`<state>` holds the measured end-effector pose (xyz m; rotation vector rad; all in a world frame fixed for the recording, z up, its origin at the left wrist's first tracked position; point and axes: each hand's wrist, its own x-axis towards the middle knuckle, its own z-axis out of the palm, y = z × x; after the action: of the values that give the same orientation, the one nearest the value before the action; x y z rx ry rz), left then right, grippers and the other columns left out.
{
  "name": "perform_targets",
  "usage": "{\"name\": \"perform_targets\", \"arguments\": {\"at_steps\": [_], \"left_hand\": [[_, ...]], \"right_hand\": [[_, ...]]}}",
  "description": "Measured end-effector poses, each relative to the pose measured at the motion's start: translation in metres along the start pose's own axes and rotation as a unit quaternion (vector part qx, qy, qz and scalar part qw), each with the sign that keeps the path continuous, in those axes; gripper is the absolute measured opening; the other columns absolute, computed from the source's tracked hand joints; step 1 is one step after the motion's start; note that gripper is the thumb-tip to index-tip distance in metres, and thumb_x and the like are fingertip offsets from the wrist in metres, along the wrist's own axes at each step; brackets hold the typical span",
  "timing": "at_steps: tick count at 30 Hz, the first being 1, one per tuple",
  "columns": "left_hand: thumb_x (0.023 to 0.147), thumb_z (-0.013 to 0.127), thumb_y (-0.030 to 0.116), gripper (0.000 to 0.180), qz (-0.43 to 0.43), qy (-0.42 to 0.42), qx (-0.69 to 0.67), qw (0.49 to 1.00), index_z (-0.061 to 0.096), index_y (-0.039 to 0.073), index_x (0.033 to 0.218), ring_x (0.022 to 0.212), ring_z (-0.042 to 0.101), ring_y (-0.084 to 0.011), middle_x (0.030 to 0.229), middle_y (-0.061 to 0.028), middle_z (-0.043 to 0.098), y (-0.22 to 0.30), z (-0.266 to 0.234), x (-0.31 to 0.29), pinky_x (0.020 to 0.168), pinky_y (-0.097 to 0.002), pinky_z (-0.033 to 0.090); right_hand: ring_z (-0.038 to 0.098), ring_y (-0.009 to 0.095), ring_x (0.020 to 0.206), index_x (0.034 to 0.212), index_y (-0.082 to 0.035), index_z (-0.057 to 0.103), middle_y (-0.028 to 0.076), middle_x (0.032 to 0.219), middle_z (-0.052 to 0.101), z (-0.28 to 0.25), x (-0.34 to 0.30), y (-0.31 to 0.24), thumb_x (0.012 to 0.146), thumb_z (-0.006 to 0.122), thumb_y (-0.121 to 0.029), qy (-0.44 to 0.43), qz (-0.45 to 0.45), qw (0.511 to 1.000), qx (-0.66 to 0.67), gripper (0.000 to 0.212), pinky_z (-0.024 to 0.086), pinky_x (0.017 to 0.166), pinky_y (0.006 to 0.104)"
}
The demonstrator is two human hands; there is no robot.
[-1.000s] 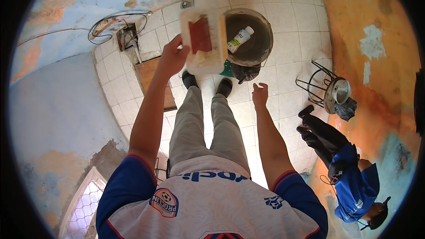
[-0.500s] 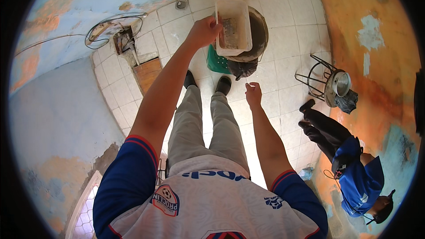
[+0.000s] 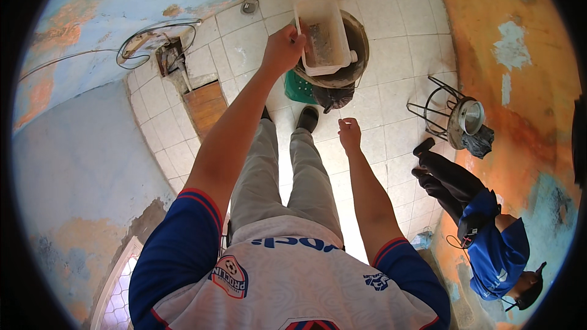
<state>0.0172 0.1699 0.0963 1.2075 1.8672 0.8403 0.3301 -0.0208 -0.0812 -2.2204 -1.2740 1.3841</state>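
Observation:
My left hand is closed on the near-left rim of a whitish translucent plastic tub. Grey residue coats the tub's bottom. It hangs over a round, mud-stained bucket and hides much of it. At the tub's right side a small white knob-like piece shows; what it belongs to is unclear. My right hand hangs lower, apart from the bucket, its fingers curled and pinched together; whatever they may hold is too small to make out. Below the bucket are a green perforated crate and a black plastic bag.
To the right, a metal-legged stool bears a metal pot and a black bag. A person in blue sits by the orange wall. At left, a wooden board lies beside a floor opening with cables.
The tub has tipped and shifted slightly left in my left hand, uncovering more of the bucket and the white knob-like piece. My right hand has barely moved.

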Motion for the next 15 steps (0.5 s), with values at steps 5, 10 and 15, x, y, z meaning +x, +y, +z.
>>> {"name": "perform_targets", "arguments": {"at_steps": [5,10,15], "left_hand": [[0.09,0.065,0.023,0.024,0.0,0.024,-0.045,0.999,0.061,0.0,0.088,0.073,0.07,-0.0298,0.08,-0.0156,0.071,-0.008,0.006,-0.014,0.068,-0.039,0.054],[0.092,0.066,0.026,0.025,-0.024,0.027,-0.054,0.998,0.063,0.001,0.093,0.078,0.072,-0.0292,0.083,-0.0149,0.072,-0.006,0.012,-0.021,0.071,-0.0381,0.055],[0.091,0.068,0.032,0.031,-0.027,0.058,0.015,0.998,0.066,0.002,0.098,0.081,0.072,-0.0296,0.087,-0.0151,0.073,-0.021,0.008,-0.015,0.073,-0.0389,0.056]], "right_hand": [[0.063,0.017,0.066,0.103,-0.006,0.062,0.006,0.076,0.065,0.003,-0.003,-0.003,0.092,0.069,-0.025,-0.008,0.008,1.0,-0.008,0.024,0.049,0.062,0.0328],[0.063,0.017,0.066,0.102,-0.006,0.062,0.007,0.076,0.065,0.001,-0.003,0.005,0.092,0.07,-0.026,0.0,0.004,1.0,-0.02,0.024,0.049,0.062,0.0335],[0.063,0.017,0.066,0.101,-0.006,0.063,0.006,0.077,0.065,0.005,-0.002,0.006,0.092,0.07,-0.027,-0.007,0.0,1.0,-0.023,0.024,0.05,0.062,0.0331]]}}
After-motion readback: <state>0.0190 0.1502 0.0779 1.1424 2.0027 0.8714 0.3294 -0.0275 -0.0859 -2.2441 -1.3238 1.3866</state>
